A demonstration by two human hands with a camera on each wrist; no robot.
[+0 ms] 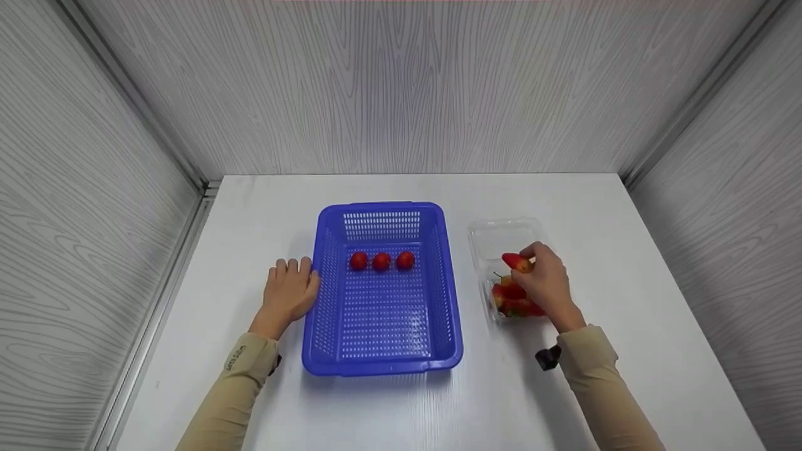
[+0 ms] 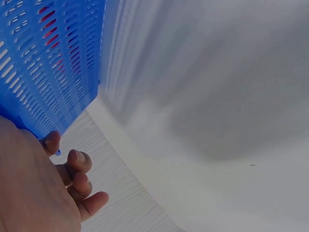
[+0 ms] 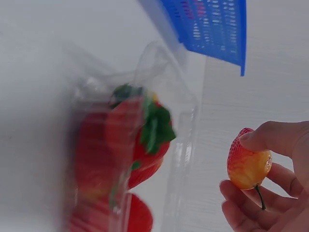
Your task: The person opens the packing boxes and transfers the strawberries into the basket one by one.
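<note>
Fingers of the right hand pinch a strawberry just above the clear plastic punnet, which has more strawberries in it, while the left hand rests loose and flat against the blue basket's left wall. Three strawberries sit in a row inside the basket. Everything's on a white table boxed in by pale grey wood-grain panels on three sides.

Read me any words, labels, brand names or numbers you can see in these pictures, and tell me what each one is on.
Left sleeve cuff: a small dark line of print, too small and blurred to read.
Blue basket: no text visible.
Clear plastic box of strawberries: no label visible.
Strawberry in the right hand: no marks.
</note>
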